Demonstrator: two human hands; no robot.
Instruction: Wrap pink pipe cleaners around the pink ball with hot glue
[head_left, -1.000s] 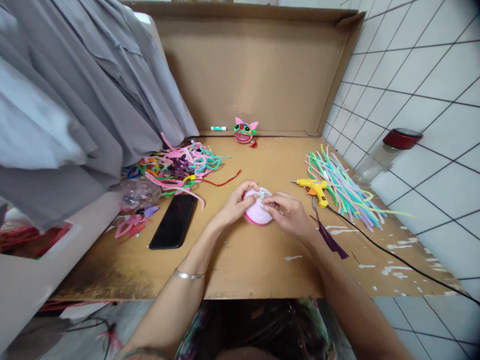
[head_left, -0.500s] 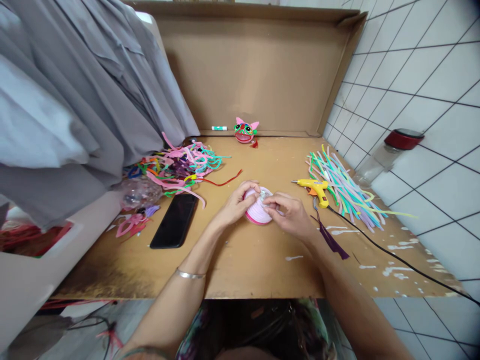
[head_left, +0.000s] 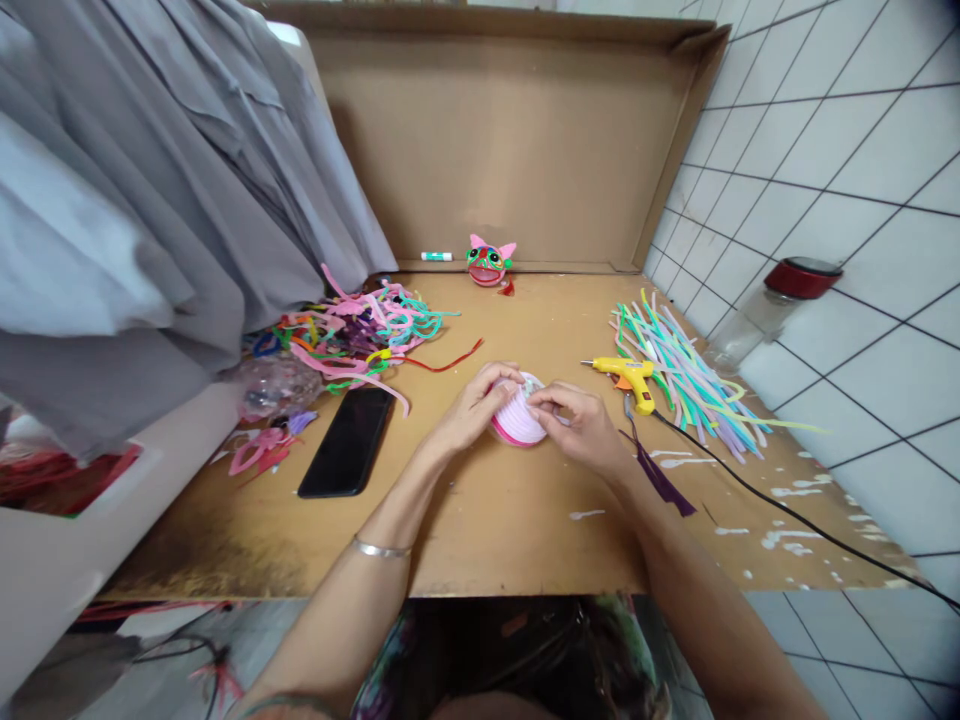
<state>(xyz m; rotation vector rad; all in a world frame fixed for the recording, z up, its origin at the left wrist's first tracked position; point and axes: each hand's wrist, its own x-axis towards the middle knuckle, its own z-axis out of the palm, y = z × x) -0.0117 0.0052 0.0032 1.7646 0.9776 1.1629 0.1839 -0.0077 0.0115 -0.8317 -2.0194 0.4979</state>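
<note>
Head view. A worn wooden table (head_left: 517,540), darkened at its near left and spotted white at its near right, runs to an upright cardboard panel (head_left: 495,150) at the far edge; a tiled wall (head_left: 847,190) stands right, grey cloth (head_left: 300,190) hangs left. Near the table's centre, the left hand (head_left: 474,408) curls closed around a pale, pink-rimmed round piece (head_left: 517,422); the right hand's (head_left: 576,425) thumb and forefinger pinch its right side.

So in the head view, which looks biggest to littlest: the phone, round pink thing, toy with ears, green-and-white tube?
1. Phone
2. Round pink thing, partly covered by fingers
3. Toy with ears
4. Green-and-white tube
</note>
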